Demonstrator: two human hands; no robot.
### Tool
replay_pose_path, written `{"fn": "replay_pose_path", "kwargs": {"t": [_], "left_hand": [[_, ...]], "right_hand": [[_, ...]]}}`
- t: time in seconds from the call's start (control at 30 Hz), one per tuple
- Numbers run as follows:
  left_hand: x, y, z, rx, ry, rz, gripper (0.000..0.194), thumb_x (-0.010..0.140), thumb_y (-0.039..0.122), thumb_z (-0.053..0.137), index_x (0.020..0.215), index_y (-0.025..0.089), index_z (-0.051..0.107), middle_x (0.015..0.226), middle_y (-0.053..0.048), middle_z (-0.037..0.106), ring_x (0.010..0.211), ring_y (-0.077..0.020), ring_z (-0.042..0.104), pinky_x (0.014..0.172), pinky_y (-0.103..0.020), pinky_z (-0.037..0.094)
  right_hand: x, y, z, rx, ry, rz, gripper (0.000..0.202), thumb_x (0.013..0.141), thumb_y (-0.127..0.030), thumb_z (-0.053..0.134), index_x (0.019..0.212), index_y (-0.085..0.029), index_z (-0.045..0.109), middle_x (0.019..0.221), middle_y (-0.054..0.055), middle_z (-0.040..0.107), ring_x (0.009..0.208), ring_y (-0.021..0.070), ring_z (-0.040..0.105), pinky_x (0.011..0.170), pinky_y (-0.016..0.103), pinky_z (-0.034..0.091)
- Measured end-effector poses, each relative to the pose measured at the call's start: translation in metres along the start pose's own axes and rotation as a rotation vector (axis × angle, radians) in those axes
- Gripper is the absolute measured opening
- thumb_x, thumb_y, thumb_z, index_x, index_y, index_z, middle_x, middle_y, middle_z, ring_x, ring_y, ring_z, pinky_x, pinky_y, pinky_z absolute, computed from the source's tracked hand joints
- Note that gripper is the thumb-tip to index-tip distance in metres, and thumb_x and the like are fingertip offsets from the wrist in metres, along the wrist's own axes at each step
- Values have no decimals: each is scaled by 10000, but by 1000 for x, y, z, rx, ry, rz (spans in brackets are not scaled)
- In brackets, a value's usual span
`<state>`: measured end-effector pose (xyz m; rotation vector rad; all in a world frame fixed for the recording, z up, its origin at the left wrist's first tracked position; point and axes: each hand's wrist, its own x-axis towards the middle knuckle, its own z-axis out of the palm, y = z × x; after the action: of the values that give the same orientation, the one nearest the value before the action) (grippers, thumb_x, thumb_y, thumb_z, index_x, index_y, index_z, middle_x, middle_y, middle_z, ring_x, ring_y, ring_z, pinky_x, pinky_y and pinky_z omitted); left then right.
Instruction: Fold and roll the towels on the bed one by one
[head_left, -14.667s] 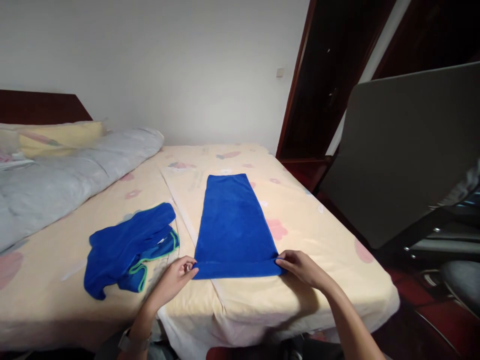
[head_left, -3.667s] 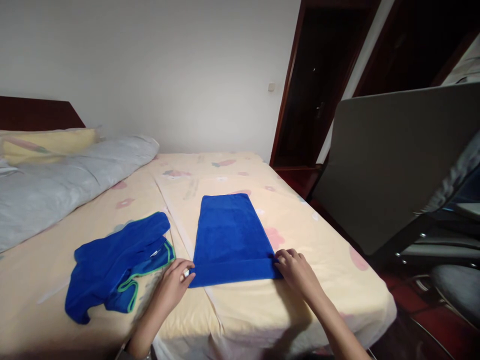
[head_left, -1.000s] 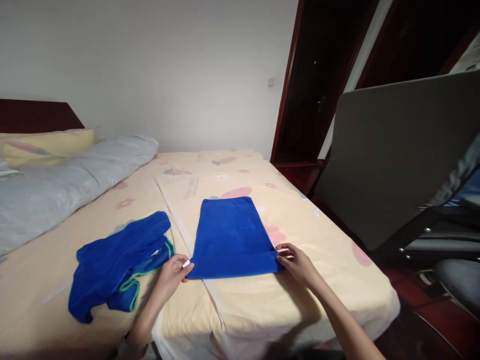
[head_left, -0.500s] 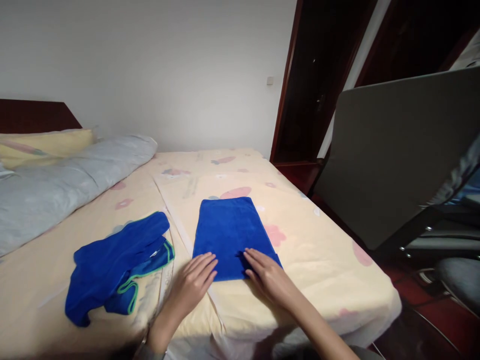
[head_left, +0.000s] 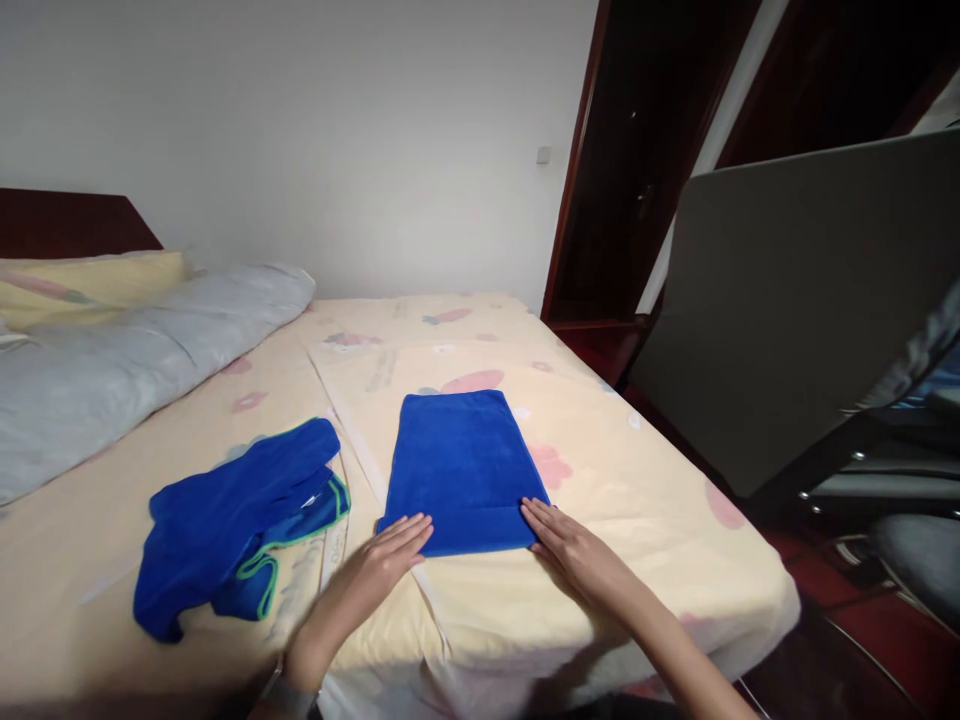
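A blue towel (head_left: 466, 455) lies flat and folded on the bed, with a narrow folded band along its near edge. My left hand (head_left: 390, 560) rests on the near left corner of that band, its fingers stretched out flat. On the near right corner lies my right hand (head_left: 566, 540), fingers extended and pressing lightly on the fabric. Neither hand grips anything. To the left, a second blue cloth (head_left: 217, 520) with green edging lies crumpled, apart from both hands; a small white label shows on it.
The bed (head_left: 637, 540) has a cream patterned sheet. A grey rolled quilt (head_left: 150, 360) and a yellow pillow (head_left: 112, 285) lie at the far left, by a dark headboard (head_left: 67, 220). Right of the bed stands a large dark panel (head_left: 795, 310); behind it is a dark door (head_left: 622, 170).
My right hand has slid rightward from the middle of the towel's near edge to its corner. The near band now looks flatter and straighter. My left hand has hardly moved.
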<state>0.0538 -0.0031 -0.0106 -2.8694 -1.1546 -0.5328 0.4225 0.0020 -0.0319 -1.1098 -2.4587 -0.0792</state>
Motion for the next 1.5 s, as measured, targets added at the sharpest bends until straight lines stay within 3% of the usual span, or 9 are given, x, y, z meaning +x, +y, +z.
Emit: {"fn": "replay_pose_path", "kwargs": {"t": [0.17,0.43,0.57,0.8,0.9,1.0,1.2,1.33,1.5], "left_hand": [[-11,-8,-5,-61,4,-71,519,1000,261,532,1501,323,414,1489,-16,544,1366,-192,519,1138,-381,485],[-12,-12,-6,-100,52,-42,401,972,224,570,1362,311,600,1360,-21,666,1254,-198,630,1079,-397,541],[-14,-13,-13,-52,103,-77,410,927,207,602,1327,289,635,1362,-40,666,1256,-219,628,1073,-405,538],[-20,-19,-27,-108,97,-243,519,755,52,555,1186,295,712,1299,-10,704,1190,-209,665,1054,-333,533],[-14,-21,-30,-241,97,-347,402,790,103,549,1102,276,736,1240,-28,733,1134,-215,690,1009,-323,545],[0,-29,-28,-403,120,-482,297,869,245,550,1108,250,726,1152,-52,764,1010,-216,726,899,-299,573],[30,-60,-11,-606,352,-854,496,850,566,550,1094,165,710,997,-106,796,849,-249,749,739,-307,573],[38,-70,-2,-570,333,-927,373,753,538,648,848,188,735,854,-110,803,833,-291,752,737,-334,556],[38,-71,0,-536,324,-975,306,708,503,677,794,209,691,783,-80,781,776,-268,739,715,-319,527]], "right_hand": [[-9,8,-7,63,-14,49,511,1011,-190,478,1518,-165,413,1514,134,463,1375,267,478,1124,439,471],[-1,5,-18,173,-68,110,483,1008,-197,486,1490,-210,466,1504,98,483,1375,272,477,1139,461,454],[1,2,-29,112,-32,100,502,973,-217,536,1473,-234,495,1534,91,454,1407,321,429,1125,509,461],[3,4,-41,151,-55,176,511,849,-110,558,1337,-244,630,1260,101,665,1130,299,628,968,478,544],[8,11,-45,327,-48,282,455,868,-150,533,1292,-255,660,1221,78,692,1118,276,644,976,436,533],[18,21,-42,565,30,465,370,923,-302,546,1262,-240,680,1166,79,726,1049,279,685,911,399,562],[48,46,-15,741,187,840,459,903,-478,591,1240,-183,691,1116,107,754,1032,298,706,869,388,572],[59,57,-3,730,176,936,378,826,-452,680,1075,-180,763,1031,109,774,1013,319,709,857,388,566],[62,61,3,801,182,986,323,772,-395,728,996,-167,774,938,91,785,876,271,733,733,325,578]]}}
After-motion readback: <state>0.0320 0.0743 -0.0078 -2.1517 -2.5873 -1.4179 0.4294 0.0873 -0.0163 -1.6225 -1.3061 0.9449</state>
